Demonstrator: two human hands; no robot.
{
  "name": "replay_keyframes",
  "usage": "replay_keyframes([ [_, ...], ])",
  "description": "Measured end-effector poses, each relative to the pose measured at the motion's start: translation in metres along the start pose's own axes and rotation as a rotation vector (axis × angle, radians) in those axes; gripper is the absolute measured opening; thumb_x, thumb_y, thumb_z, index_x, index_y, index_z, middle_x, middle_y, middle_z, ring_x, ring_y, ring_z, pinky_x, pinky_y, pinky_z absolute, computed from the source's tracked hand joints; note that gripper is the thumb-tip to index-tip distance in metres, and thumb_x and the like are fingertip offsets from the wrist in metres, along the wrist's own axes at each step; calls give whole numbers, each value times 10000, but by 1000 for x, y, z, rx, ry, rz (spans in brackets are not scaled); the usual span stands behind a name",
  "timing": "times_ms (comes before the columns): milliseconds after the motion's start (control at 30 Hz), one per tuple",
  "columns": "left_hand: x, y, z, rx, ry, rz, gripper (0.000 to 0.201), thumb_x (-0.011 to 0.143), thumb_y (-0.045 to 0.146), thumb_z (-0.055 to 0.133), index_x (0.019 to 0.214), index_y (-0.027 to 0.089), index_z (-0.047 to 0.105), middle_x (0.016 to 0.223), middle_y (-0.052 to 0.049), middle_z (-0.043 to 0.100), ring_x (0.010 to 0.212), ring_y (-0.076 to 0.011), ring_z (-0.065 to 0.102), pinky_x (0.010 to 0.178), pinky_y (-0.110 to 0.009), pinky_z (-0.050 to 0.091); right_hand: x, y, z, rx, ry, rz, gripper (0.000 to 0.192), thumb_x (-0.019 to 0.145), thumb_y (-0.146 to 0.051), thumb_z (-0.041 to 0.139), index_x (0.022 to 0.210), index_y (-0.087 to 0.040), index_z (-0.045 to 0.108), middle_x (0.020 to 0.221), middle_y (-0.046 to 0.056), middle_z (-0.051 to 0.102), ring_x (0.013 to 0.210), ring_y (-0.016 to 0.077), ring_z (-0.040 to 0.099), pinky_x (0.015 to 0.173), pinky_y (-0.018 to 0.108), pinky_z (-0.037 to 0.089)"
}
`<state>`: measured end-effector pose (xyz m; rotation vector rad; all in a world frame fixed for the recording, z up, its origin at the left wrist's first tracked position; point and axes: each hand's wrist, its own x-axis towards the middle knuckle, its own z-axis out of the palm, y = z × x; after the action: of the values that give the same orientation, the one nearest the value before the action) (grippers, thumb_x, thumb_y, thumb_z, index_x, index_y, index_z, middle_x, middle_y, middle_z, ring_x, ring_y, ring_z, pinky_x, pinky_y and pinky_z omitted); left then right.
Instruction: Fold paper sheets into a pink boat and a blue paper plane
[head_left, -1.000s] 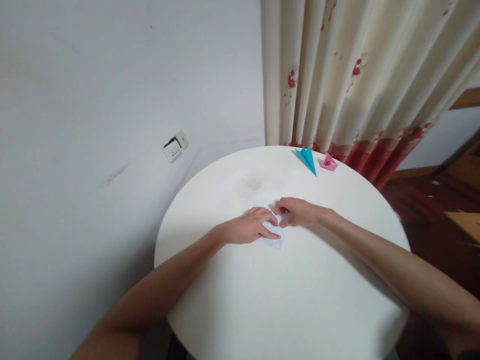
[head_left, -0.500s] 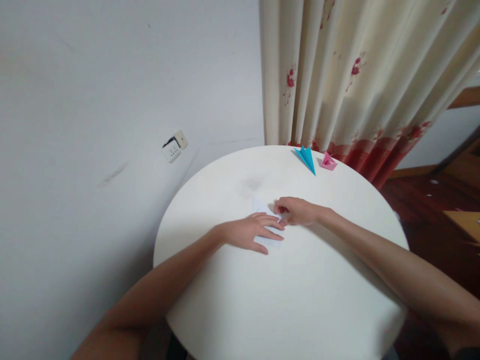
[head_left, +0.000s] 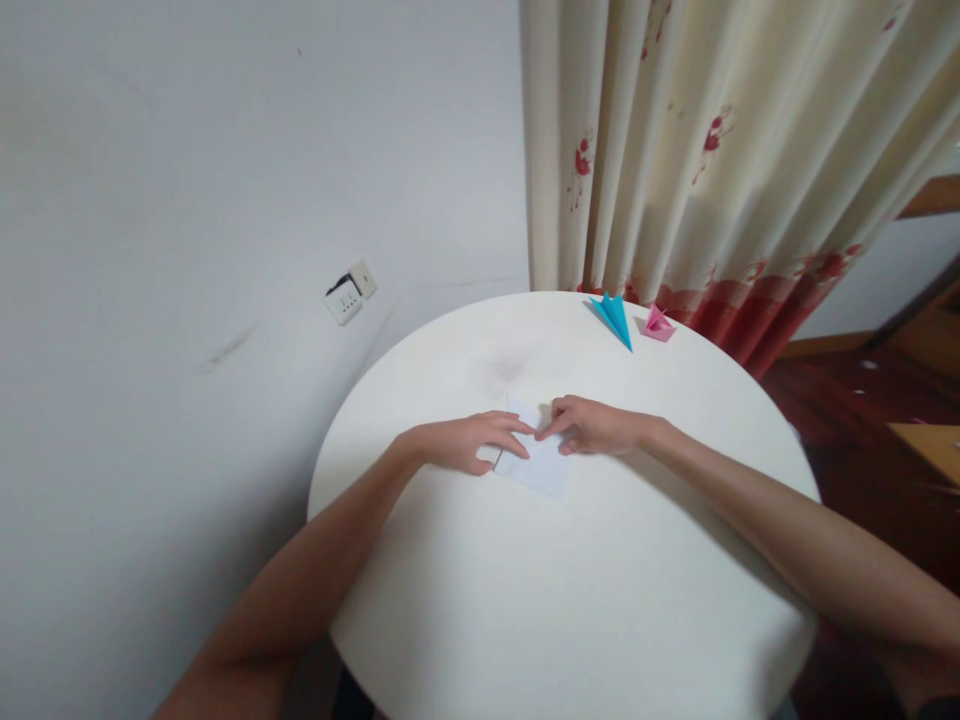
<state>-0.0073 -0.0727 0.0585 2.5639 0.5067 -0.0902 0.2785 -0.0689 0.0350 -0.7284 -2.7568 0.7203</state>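
Observation:
A folded white sheet of paper (head_left: 538, 466) lies near the middle of the round white table (head_left: 570, 600). My left hand (head_left: 463, 442) rests at the sheet's left edge, its fingertips pressing on the paper's upper part. From the right, my right hand (head_left: 592, 425) meets it, with fingertips on the paper's top edge. The fingertips of both hands almost touch. Neither hand lifts the sheet; it stays flat on the table.
A blue folded paper shape (head_left: 616, 317) and a small pink folded paper shape (head_left: 658, 324) sit at the table's far edge. Behind them hangs a cream curtain with red flowers (head_left: 705, 160). A wall socket (head_left: 350, 293) is on the white wall at left.
My left hand slid left off the sheet's middle, uncovering more of the white paper. My right hand has stayed nearly in place at the top edge.

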Motion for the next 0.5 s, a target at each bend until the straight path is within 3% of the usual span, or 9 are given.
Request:
replay_keyframes([
  [167, 2, 2, 0, 19, 14, -13, 460, 799, 91, 649, 1214, 283, 701, 1577, -44, 384, 1491, -294, 272, 1203, -439, 264, -2, -5, 0, -12, -36, -107, 413, 826, -44, 643, 1164, -252, 757, 906, 66, 620, 870, 186, 570, 857, 316, 424],
  [333, 2, 10, 1, 70, 36, -83, 503, 742, 224, 788, 1228, 277, 671, 1593, -69, 344, 1513, -334, 197, 1204, -483, 244, -4, -4, 2, -18, -42, -112, 410, 853, -50, 609, 1180, -254, 750, 916, 73, 647, 832, 172, 572, 802, 289, 439],
  [500, 3, 26, 7, 300, 102, -126, 442, 716, 136, 731, 1133, 276, 677, 1572, -67, 359, 1521, -365, 125, 1195, -633, 44, -2, -1, 1, 24, -69, -119, 381, 867, -67, 605, 1177, -233, 752, 891, 71, 665, 786, 162, 572, 752, 265, 443],
])
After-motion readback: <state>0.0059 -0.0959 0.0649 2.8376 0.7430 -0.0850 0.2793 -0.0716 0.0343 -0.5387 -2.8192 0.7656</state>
